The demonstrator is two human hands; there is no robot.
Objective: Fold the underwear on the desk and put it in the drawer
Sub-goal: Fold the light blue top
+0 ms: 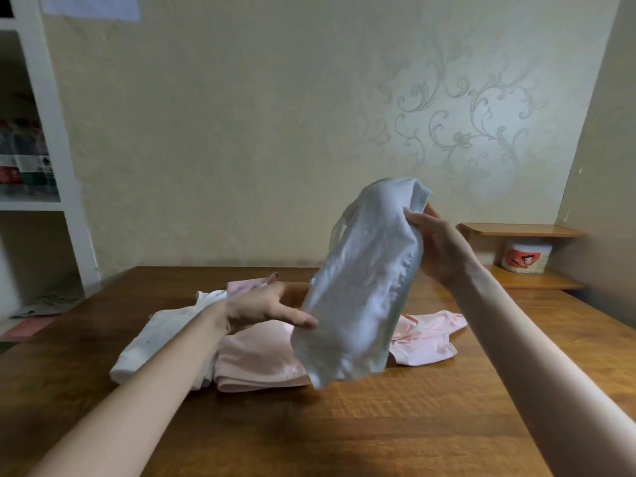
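Note:
A pale blue pair of underwear [361, 287] hangs in the air above the wooden desk [344, 425]. My right hand [437, 246] grips its upper edge, raised high. My left hand [268, 306] reaches toward its lower left side with fingers spread; the fingertips are hidden behind the cloth, so I cannot tell whether they touch it. On the desk behind lie a pink pair [254, 363] at the centre, another pink pair [426, 339] to the right, and a white garment [155, 339] to the left. No drawer is in view.
A small wooden shelf [523, 230] stands at the back right with a white tub [526, 256] under it. A white shelving unit [44, 132] rises at the left. The patterned wall runs close behind the desk.

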